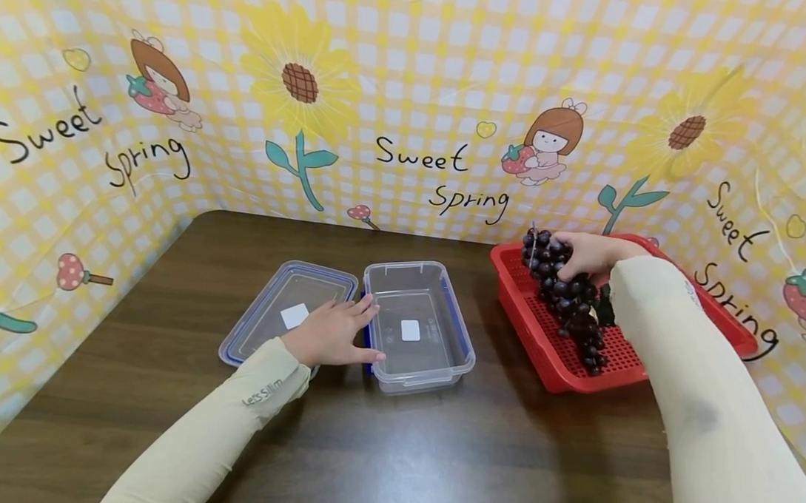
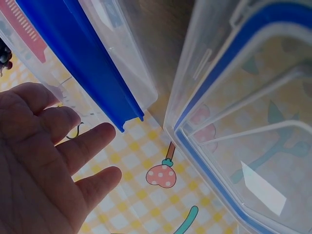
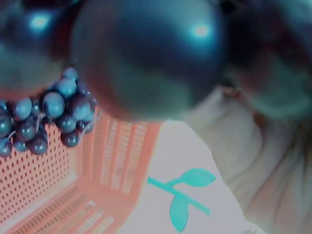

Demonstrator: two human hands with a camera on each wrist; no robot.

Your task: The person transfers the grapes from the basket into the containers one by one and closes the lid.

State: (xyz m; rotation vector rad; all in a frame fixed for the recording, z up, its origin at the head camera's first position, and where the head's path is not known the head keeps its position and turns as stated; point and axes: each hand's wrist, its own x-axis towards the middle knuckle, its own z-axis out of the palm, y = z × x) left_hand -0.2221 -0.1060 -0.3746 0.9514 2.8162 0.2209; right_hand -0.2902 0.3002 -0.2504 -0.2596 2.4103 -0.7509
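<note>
My right hand grips the upper part of a bunch of dark grapes over a red basket. The bunch hangs down, its narrow end low inside the basket. In the right wrist view, grapes fill the top, very near the camera; more grapes show lower against the basket wall. My left hand has its fingers spread at the left rim of a clear plastic container. In the left wrist view, that hand lies beside the container's blue side flap.
A clear lid with a blue seal lies left of the container, partly under my left forearm. All stand on a dark wooden table. A checked yellow cloth with printed flowers rises behind and along the sides.
</note>
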